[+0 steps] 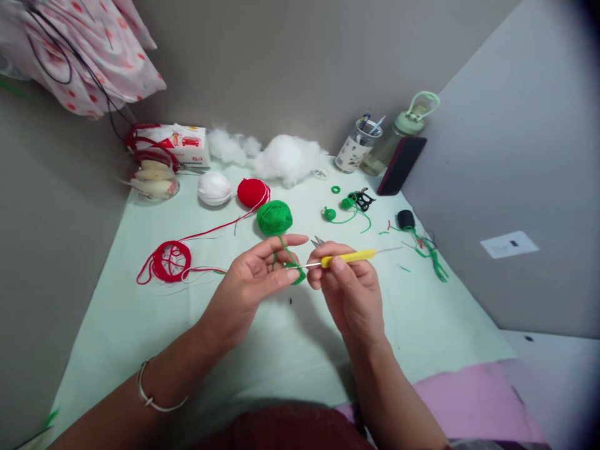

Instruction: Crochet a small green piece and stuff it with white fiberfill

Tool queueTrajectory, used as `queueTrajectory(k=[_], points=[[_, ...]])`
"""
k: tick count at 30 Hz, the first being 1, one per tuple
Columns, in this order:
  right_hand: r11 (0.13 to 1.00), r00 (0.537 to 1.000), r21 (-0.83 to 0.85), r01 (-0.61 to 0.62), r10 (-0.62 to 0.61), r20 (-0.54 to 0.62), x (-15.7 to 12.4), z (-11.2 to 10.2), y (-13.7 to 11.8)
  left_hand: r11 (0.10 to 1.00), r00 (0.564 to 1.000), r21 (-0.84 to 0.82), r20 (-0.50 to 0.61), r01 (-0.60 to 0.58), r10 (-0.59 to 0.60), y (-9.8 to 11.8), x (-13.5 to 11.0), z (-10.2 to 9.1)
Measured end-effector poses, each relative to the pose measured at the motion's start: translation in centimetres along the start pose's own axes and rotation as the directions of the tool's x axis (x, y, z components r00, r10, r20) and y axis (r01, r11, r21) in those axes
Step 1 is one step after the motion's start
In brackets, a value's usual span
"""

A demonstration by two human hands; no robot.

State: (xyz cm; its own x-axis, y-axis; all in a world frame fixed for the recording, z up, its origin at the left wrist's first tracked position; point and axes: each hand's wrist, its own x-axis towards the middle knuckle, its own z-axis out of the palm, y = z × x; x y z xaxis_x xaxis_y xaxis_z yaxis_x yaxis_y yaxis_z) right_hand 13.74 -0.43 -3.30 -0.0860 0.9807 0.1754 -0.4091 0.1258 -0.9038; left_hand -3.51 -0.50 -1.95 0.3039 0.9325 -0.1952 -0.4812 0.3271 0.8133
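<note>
My left hand pinches a small green crochet piece between thumb and fingers, with the forefinger stretched out over the green strand. That strand runs up to a green yarn ball on the pale green table cloth. My right hand grips a yellow-handled crochet hook, whose metal tip points left into the green piece. Small scissors lie just behind my fingers.
A red yarn ball, a white yarn ball, a loose red yarn coil and white stuffing lie farther back. Small green pieces, a jar of pens, a bottle, a phone and a black spool stand right.
</note>
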Motion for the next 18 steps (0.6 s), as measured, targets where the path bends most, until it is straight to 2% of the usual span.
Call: queueTrajectory(k=[5,10,14,18], points=[[0.956,0.976,-0.200,0.213,-0.218,-0.001,-0.51,0.29,0.65,0.998,0.998,0.055,-0.050,-0.043,0.046,-0.62,0.09,-0.04],[0.908,0.947,-0.304,0.290,-0.318,-0.045,-0.86,0.78,1.05,0.999,0.998,0.014,-0.050,-0.038,0.039,-0.55,0.09,0.16],[0.913,0.949,-0.303,0.272,-0.307,-0.075,-0.83,0.55,0.91,1.000,0.999,0.011,-0.052,-0.013,0.014,-0.54,0.07,0.16],[0.966,0.978,-0.182,0.181,-0.197,-0.070,-0.41,0.05,0.29,1.000,0.997,0.029,-0.071,-0.007,0.009,-0.38,0.13,0.06]])
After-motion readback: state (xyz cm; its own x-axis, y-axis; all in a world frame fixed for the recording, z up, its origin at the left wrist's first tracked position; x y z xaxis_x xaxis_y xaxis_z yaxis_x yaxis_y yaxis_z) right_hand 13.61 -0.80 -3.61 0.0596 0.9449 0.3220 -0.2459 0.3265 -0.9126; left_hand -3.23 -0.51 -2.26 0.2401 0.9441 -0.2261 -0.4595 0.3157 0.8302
